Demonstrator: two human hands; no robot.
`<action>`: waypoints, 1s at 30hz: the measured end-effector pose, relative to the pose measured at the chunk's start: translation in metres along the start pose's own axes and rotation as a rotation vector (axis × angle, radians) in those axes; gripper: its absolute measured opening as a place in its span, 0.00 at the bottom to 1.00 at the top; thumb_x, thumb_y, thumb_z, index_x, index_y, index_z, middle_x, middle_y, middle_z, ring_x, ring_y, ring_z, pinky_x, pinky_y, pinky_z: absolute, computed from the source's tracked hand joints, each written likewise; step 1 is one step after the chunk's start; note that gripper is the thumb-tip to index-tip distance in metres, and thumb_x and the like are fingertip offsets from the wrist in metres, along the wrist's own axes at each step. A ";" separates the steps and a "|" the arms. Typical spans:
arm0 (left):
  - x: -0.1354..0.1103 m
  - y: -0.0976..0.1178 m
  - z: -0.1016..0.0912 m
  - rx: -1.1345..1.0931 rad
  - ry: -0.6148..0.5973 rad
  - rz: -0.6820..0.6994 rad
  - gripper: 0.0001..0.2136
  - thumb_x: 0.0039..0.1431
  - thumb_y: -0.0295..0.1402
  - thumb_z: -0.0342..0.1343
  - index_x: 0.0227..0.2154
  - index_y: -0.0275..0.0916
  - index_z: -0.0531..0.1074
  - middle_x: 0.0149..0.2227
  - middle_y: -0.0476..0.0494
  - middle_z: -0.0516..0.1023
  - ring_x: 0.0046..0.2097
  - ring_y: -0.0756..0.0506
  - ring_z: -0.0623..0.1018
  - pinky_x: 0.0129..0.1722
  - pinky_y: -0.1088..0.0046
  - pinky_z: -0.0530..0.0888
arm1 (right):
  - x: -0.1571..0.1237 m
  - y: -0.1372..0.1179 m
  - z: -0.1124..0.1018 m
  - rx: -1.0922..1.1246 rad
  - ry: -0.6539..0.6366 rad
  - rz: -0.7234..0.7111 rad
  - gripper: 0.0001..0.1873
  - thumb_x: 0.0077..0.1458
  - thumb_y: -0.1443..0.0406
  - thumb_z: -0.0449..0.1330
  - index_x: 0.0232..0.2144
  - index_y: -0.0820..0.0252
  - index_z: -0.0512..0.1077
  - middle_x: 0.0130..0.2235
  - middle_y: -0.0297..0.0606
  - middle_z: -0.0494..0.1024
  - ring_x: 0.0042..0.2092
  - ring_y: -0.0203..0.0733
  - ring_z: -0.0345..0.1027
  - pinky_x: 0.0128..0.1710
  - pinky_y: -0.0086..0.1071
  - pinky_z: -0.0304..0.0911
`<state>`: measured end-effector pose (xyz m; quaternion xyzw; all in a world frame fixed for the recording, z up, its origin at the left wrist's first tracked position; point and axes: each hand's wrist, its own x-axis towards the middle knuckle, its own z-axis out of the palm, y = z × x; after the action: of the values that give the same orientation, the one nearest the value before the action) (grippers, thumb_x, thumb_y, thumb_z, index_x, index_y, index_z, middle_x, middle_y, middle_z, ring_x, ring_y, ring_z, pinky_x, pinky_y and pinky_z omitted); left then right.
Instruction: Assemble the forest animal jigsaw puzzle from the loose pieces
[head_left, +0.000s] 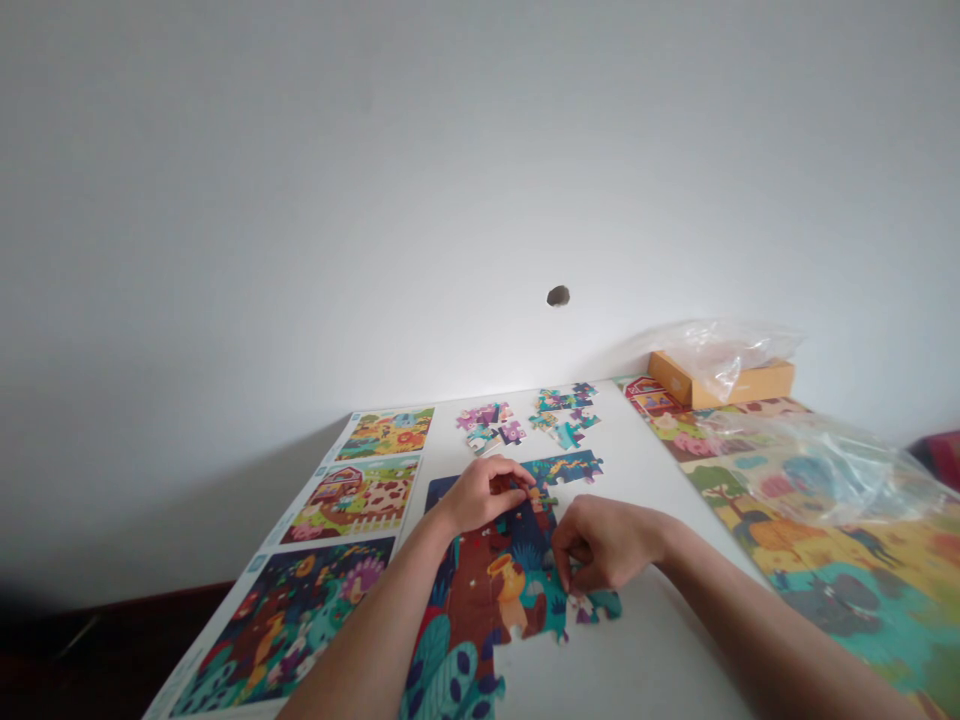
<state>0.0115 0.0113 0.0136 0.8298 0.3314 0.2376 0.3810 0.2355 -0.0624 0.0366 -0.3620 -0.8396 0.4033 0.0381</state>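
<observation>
A partly joined jigsaw puzzle [472, 590] lies on the white table, showing a brown bear and an orange animal against dark blue. My left hand [487, 490] rests over its upper part, fingers curled and thumb near the index fingertip at the puzzle's right side. Whatever may be between those fingertips is hidden. Lower down on the right, my right hand [611, 540] pinches a jigsaw puzzle piece [581, 608] with a white figure on it, at the puzzle's right edge. A joined blue strip [566, 467] extends right from the top of the puzzle.
Loose puzzle pieces [484, 425] and a second group of pieces [566, 415] lie farther back. A printed picture sheet [352, 505] is on the left. To the right are a colourful printed sheet [765, 520], clear plastic bags [832, 470] and an orange box [765, 383] against the wall.
</observation>
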 end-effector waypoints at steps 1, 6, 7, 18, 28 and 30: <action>0.000 0.000 0.000 -0.001 0.002 0.000 0.10 0.54 0.32 0.59 0.38 0.37 0.79 0.38 0.42 0.79 0.39 0.45 0.77 0.40 0.73 0.71 | 0.000 -0.001 0.000 -0.006 -0.001 0.002 0.10 0.42 0.66 0.63 0.31 0.61 0.79 0.18 0.24 0.63 0.20 0.28 0.55 0.19 0.23 0.49; 0.000 0.000 0.000 -0.003 0.001 0.000 0.10 0.55 0.32 0.59 0.38 0.37 0.79 0.38 0.42 0.79 0.40 0.46 0.77 0.40 0.73 0.71 | 0.000 -0.005 0.000 -0.047 0.009 0.001 0.09 0.42 0.66 0.63 0.30 0.61 0.79 0.20 0.25 0.66 0.21 0.28 0.56 0.20 0.23 0.50; 0.000 -0.001 0.000 -0.001 0.000 0.003 0.10 0.55 0.33 0.59 0.38 0.37 0.79 0.38 0.42 0.79 0.40 0.46 0.77 0.40 0.73 0.71 | 0.000 -0.005 0.000 -0.053 0.010 0.000 0.09 0.42 0.66 0.63 0.30 0.60 0.79 0.20 0.25 0.66 0.21 0.28 0.57 0.20 0.23 0.50; -0.001 -0.006 0.001 0.063 0.007 0.018 0.09 0.54 0.32 0.59 0.39 0.39 0.79 0.38 0.44 0.78 0.39 0.46 0.76 0.40 0.72 0.69 | -0.011 0.009 -0.017 -0.093 0.050 0.173 0.14 0.38 0.59 0.68 0.23 0.60 0.69 0.21 0.25 0.66 0.22 0.29 0.56 0.20 0.25 0.47; -0.001 -0.003 0.000 0.046 -0.001 0.010 0.10 0.54 0.32 0.59 0.39 0.39 0.79 0.38 0.44 0.78 0.40 0.46 0.76 0.41 0.72 0.69 | -0.005 0.012 -0.009 -0.149 0.002 0.179 0.21 0.34 0.54 0.69 0.24 0.58 0.64 0.22 0.23 0.65 0.24 0.30 0.55 0.22 0.26 0.46; -0.001 -0.003 0.000 0.046 0.001 0.017 0.10 0.54 0.32 0.58 0.39 0.40 0.79 0.38 0.44 0.78 0.40 0.46 0.76 0.41 0.73 0.69 | -0.005 0.011 -0.009 -0.141 0.005 0.178 0.21 0.34 0.54 0.69 0.24 0.58 0.64 0.22 0.23 0.65 0.23 0.30 0.54 0.22 0.26 0.46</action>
<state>0.0095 0.0124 0.0110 0.8410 0.3298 0.2336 0.3596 0.2489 -0.0555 0.0367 -0.4381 -0.8302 0.3442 -0.0211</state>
